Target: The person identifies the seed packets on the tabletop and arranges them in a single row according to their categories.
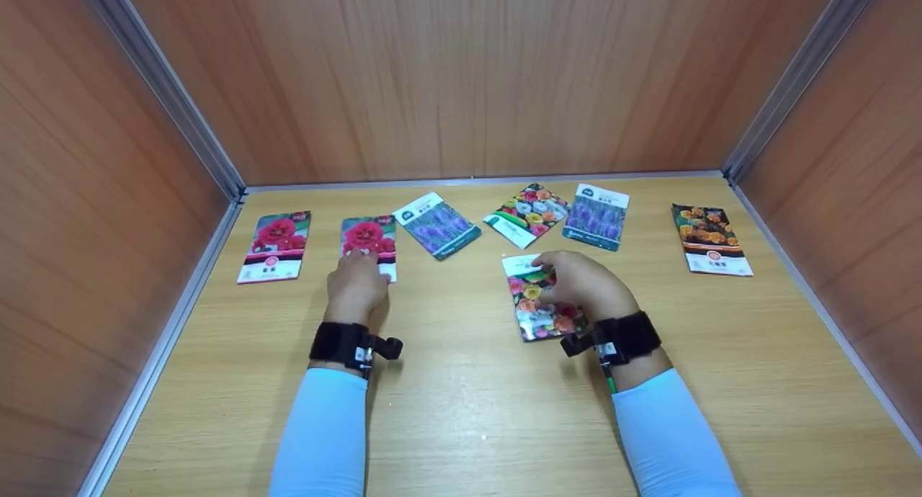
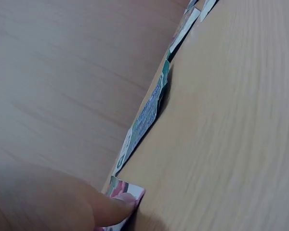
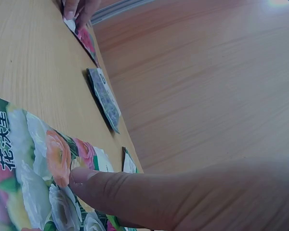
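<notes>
My left hand is on a flower seed packet with a large pink bloom, its thumb lying across the white end. In the right wrist view, its fingers pinch that packet by the end. My right hand holds a seed packet with mixed-colour flowers by its right side. The thumb presses on the printed face, and the other fingers are largely hidden. This packet appears large and close in the right wrist view.
Another pink-bloom packet lies at the left. Along the back are a lavender packet, a second mixed-flower packet and another lavender packet. An orange-flower packet lies at the right. Wood panels enclose the table.
</notes>
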{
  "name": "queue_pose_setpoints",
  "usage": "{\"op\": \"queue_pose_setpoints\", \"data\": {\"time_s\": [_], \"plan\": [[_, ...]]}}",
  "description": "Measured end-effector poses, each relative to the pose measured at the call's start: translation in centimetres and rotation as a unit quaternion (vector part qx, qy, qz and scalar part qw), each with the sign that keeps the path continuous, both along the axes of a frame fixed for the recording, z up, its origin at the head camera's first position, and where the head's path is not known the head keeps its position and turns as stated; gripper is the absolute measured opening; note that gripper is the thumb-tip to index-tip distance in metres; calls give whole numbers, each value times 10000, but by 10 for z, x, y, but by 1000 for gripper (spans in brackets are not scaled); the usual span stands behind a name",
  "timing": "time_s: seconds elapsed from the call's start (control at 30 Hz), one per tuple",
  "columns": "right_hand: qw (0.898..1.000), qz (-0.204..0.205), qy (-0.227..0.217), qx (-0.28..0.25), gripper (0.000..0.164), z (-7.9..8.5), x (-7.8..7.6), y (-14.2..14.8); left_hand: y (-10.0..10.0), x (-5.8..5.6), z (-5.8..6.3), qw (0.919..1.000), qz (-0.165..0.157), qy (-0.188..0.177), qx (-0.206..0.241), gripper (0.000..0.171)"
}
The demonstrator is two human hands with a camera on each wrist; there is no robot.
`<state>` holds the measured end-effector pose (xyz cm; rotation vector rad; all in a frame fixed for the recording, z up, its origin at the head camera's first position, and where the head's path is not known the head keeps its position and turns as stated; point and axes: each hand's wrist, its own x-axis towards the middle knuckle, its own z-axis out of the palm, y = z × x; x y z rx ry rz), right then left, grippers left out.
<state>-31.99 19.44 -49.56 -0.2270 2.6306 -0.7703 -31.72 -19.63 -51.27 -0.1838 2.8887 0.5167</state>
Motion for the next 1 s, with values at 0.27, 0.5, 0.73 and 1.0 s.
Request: {"op": "queue_pose_setpoints", "data": {"time_s": [0.27, 0.5, 0.73, 1.0], "plan": [[10000, -27, -28, -34, 72, -1, -1, 0, -15, -3, -9, 9997, -145, 183, 76, 59], [10000, -26, -83, -39, 71, -1, -1, 1, -27, -3, -9, 9997, 80, 214, 19, 60], [9998, 111, 148, -19, 69, -1, 0, 1, -37, -1, -9, 9989, 201, 424, 13, 62], [9999, 84, 97, 23, 65, -1, 0, 1, -45, 1, -7, 9991, 389, 113, -79, 64]]}}
